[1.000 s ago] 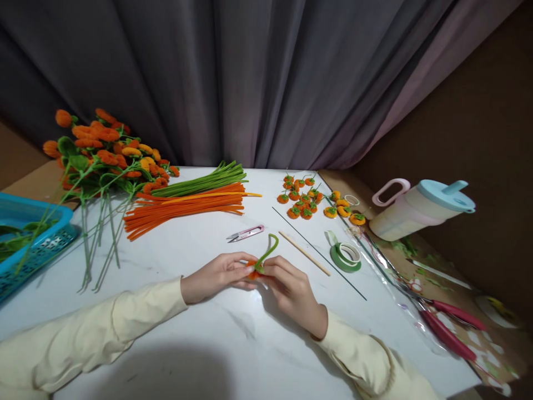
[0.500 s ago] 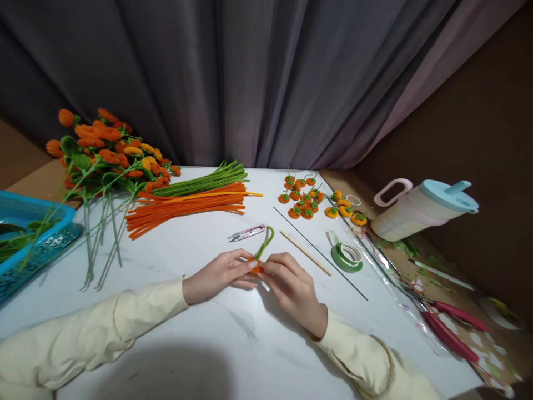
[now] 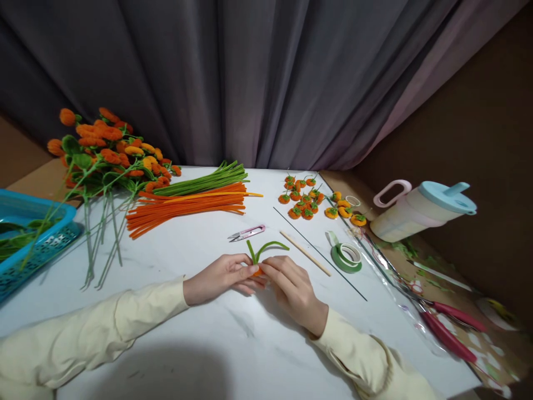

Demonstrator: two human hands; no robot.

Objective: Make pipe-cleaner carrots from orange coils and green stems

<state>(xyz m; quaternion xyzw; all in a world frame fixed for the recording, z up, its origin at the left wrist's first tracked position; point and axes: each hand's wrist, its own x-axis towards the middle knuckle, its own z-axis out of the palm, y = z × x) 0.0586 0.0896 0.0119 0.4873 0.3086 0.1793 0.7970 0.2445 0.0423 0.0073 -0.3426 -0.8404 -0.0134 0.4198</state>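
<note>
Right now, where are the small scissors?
In the head camera's view, the scissors lie on the white table, just beyond the left hand and left of the wooden stick.

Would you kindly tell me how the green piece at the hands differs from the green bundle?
The green piece forks upward into two prongs, one arched, while the green bundle is many nearly straight strands. The green piece is smaller than the green bundle. The green piece is at the left hand and right hand; the green bundle lies beside the orange bundle. Both are green.
</note>
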